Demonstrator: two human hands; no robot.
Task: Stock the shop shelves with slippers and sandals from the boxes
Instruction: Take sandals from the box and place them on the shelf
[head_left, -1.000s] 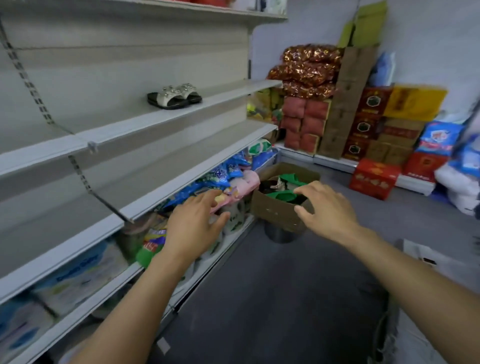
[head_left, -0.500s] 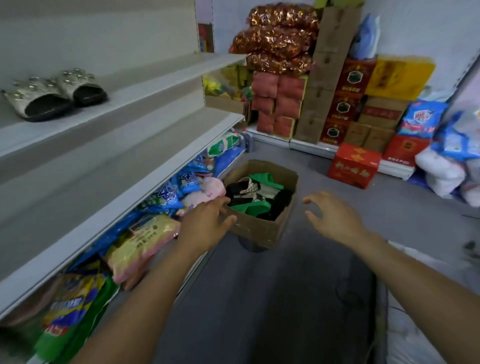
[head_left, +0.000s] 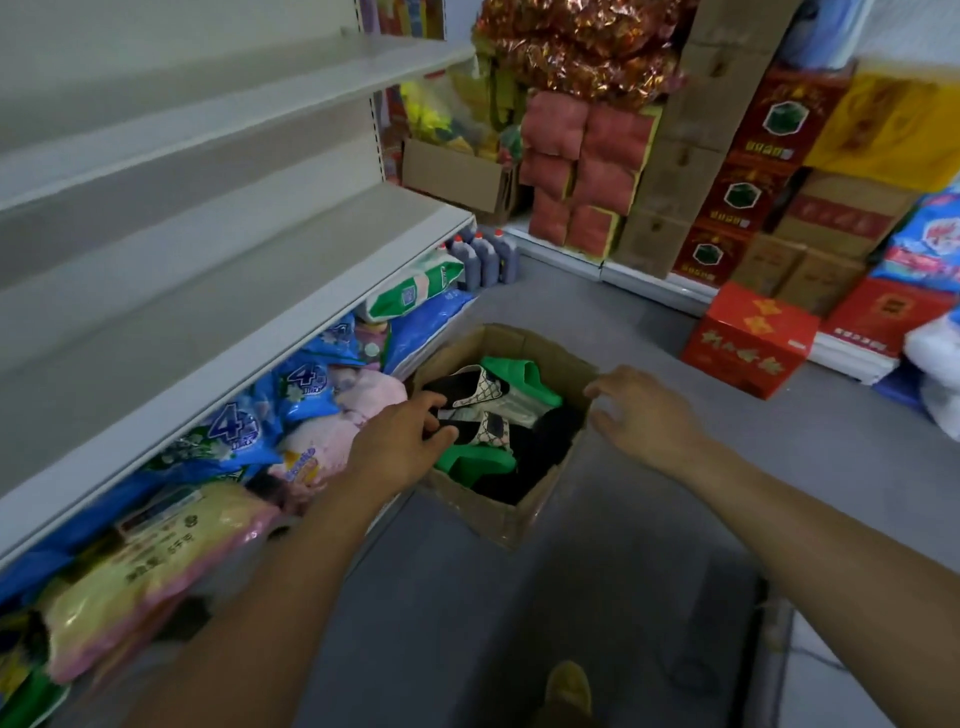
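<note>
my left hand (head_left: 402, 447) is nearer, fingers curling onto the patterned slipper (head_left: 480, 410) in the box (head_left: 498, 514); my right hand (head_left: 641, 415) hovers relaxed at the box's right rim.

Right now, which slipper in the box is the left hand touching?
The left hand reaches the black slipper with the checked cream strap, on top of the cardboard box. The green slippers lie untouched.

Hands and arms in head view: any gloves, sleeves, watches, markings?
None visible. Left hand and right hand are bare, no gloves or rings seen. Both forearms are uncovered to the frame edge: no sleeves, watch, bands or markings.
</note>
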